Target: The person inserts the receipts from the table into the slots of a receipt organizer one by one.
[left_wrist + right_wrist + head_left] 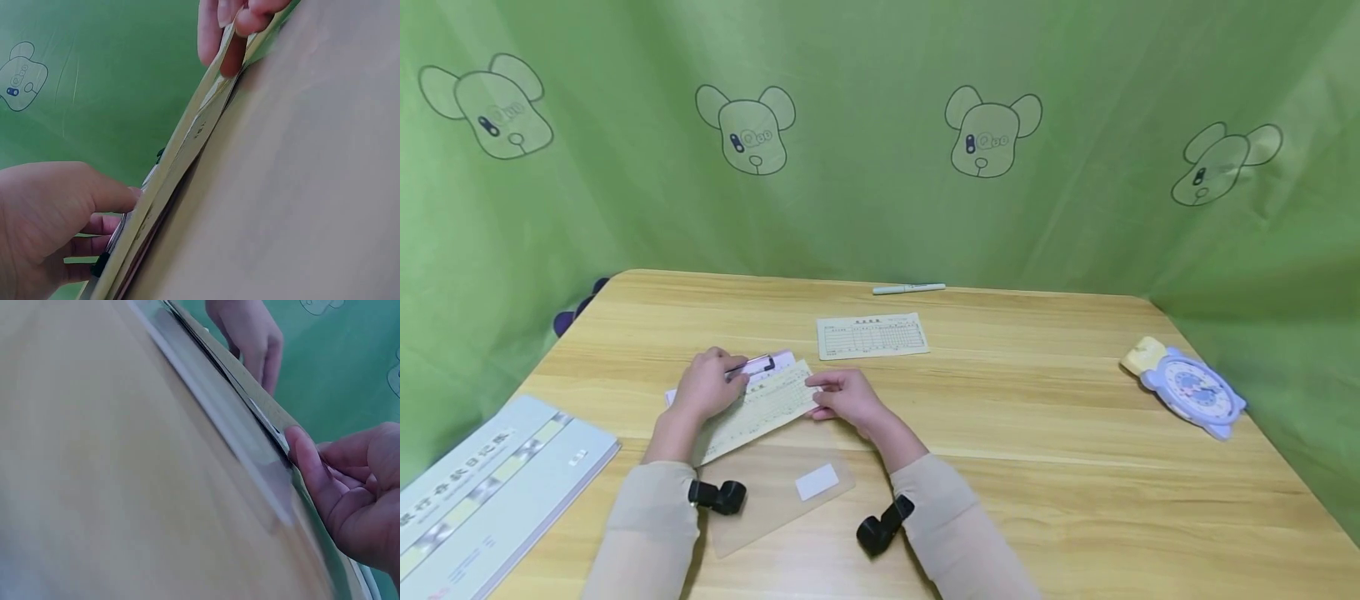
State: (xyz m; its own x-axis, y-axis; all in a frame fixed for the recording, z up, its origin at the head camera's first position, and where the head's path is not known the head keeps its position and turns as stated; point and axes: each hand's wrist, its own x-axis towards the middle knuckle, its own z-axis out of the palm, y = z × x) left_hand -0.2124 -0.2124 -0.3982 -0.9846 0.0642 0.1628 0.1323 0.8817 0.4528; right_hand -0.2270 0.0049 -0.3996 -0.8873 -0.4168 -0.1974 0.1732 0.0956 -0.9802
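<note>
A small purple clipboard (pixel 784 361) with a metal clip (pixel 752 364) lies on the left half of the table, partly covered by a pale printed slip (pixel 763 410). My left hand (pixel 706 385) grips the clipboard at its clip; the left wrist view shows the thumb on one side and curled fingers on the other. At the slip's right end, my right hand (pixel 850 398) pinches the paper edge between thumb and fingers. Beneath both lies a clear plastic sheet (pixel 767 483) with a white label (pixel 817 482).
Another printed slip (pixel 872 337) lies behind the hands, with a pen (pixel 910 289) near the far edge. A large pale-blue ledger (pixel 512 492) occupies the left front. Far right stands a purple clock-like toy (pixel 1197 392) against a yellow block (pixel 1144 357).
</note>
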